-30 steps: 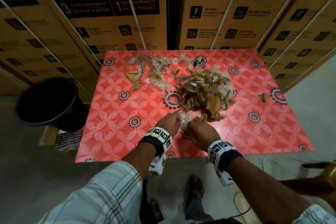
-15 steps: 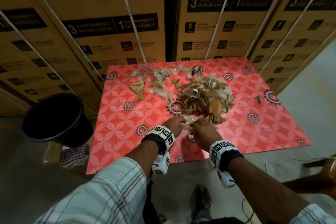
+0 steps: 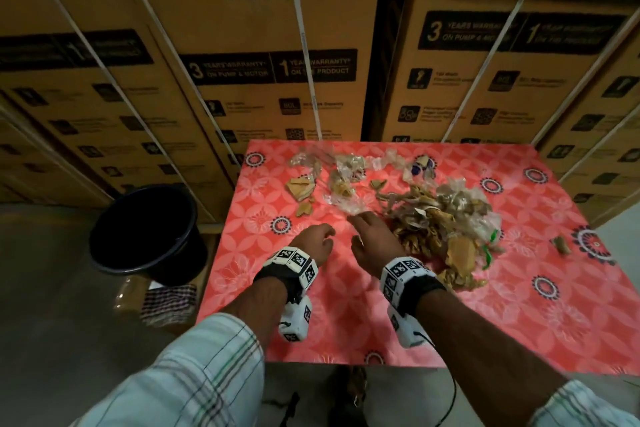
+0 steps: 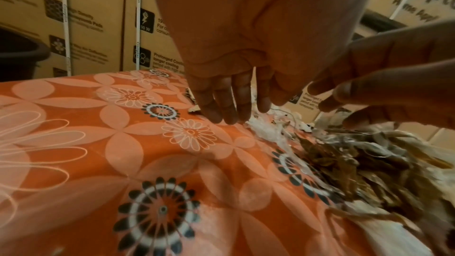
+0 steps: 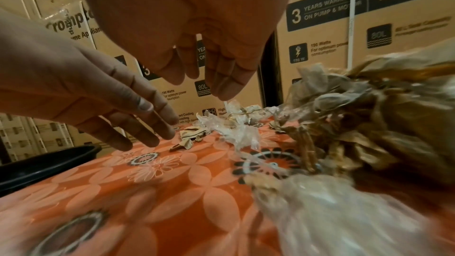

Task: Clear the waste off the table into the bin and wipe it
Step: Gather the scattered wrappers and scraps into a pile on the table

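A heap of brown paper scraps and clear plastic (image 3: 436,218) lies on the red flowered tablecloth (image 3: 346,305), with looser bits (image 3: 332,177) spread toward the far edge. My left hand (image 3: 317,241) hovers over bare cloth left of the heap, fingers (image 4: 221,104) straight and holding nothing. My right hand (image 3: 369,236) reaches forward beside the heap, its fingers (image 5: 221,79) relaxed and apart above a crumpled clear plastic piece (image 5: 236,131). The black bin (image 3: 145,229) stands on the floor left of the table.
Tall cardboard appliance boxes (image 3: 277,62) wall in the table's far side and both flanks. A checked cloth (image 3: 169,302) lies on the floor below the bin. One small brown scrap (image 3: 561,244) sits alone near the table's right edge.
Both hands were bunched together on a plastic piece near the front of the heap; now they have let go, spread apart and moved farther over the table. The head view has tilted up.
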The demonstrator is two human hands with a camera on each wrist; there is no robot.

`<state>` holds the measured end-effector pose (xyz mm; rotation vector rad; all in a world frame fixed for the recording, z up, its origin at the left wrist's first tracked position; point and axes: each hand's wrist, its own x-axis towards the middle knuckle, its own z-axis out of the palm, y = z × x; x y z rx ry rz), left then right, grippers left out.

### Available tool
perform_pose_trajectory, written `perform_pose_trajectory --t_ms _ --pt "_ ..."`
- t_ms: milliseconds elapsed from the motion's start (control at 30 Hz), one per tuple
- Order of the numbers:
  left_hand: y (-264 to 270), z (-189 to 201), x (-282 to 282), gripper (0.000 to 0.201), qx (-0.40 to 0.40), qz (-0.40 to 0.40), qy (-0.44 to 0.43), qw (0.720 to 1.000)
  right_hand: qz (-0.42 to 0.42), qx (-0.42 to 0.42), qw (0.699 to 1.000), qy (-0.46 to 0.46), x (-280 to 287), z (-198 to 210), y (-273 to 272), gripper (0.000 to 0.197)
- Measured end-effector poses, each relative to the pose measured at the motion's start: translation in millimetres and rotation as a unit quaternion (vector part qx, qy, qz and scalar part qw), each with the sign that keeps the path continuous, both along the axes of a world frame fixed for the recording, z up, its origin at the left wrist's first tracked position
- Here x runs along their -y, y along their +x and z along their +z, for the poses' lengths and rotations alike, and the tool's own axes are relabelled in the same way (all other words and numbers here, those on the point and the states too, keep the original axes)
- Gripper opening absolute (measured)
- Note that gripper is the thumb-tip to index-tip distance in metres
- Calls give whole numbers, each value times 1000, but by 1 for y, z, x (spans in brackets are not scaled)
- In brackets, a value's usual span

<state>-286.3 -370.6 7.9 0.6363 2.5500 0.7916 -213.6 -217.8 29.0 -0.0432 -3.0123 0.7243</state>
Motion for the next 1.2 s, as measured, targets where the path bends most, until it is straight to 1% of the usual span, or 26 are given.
perform_pose_trajectory --t_ms 100,200,300,333,400,467,533,567,633,700,767,833,867,900,933,1000,1033,1067,1100,1200 --pt "-27 -2 -2 33 -11 12 -34 999 -9 -7 1000 -21 -2 -1 -36 50" --pt "-65 -2 -12 32 -36 36 -52 997 -43 9 999 -16 -6 -2 -71 56" --pt "-99 1 -24 31 -83 104 -94 987 -81 41 996 27 -10 -4 -99 65" --pt "-108 1 -28 35 -80 132 -101 983 -84 46 994 47 -10 -6 -108 68" --pt "-121 0 -32 50 -30 176 -109 978 -92 60 991 78 -8 -15 -125 71" --pt "-132 -4 -33 65 28 194 -129 972 -109 89 986 89 -7 -22 -138 73" --pt "-141 -9 -33 69 63 197 -149 967 -120 127 981 88 -6 -31 -149 79" --pt "-144 -11 -33 69 69 194 -149 967 -122 143 979 82 -6 -35 -153 81" --pt "-148 -16 -36 66 68 184 -138 971 -122 161 977 65 -6 -43 -159 82" --pt "-151 -19 -37 55 53 176 -128 975 -116 165 977 62 -7 -53 -165 82" --pt "-154 -22 -39 42 36 167 -108 979 -113 159 979 50 -6 -60 -168 71" --pt "-158 -22 -40 35 30 148 -68 986 -109 148 983 25 -5 -65 -171 54" --pt "-158 -20 -42 33 29 128 -43 990 -102 143 984 17 -3 -65 -173 50" --pt "-158 -17 -44 33 30 109 -19 993 -95 142 985 11 -3 -65 -174 51" --pt "-158 -15 -46 31 34 98 3 995 -89 144 986 1 -3 -65 -175 57" --pt "-157 -14 -48 28 51 102 41 993 -82 154 984 -19 -5 -64 -176 76" --pt "-157 -18 -49 30 61 110 51 991 -80 158 984 -21 -6 -64 -176 81" --pt "-157 -21 -50 32 71 118 62 989 -78 161 984 -20 -6 -65 -177 81" --pt "-157 -24 -51 32 82 124 73 986 -78 163 983 -16 -6 -66 -177 78" --pt "-160 -30 -49 26 127 146 113 975 -94 154 984 -13 -6 -66 -177 59"
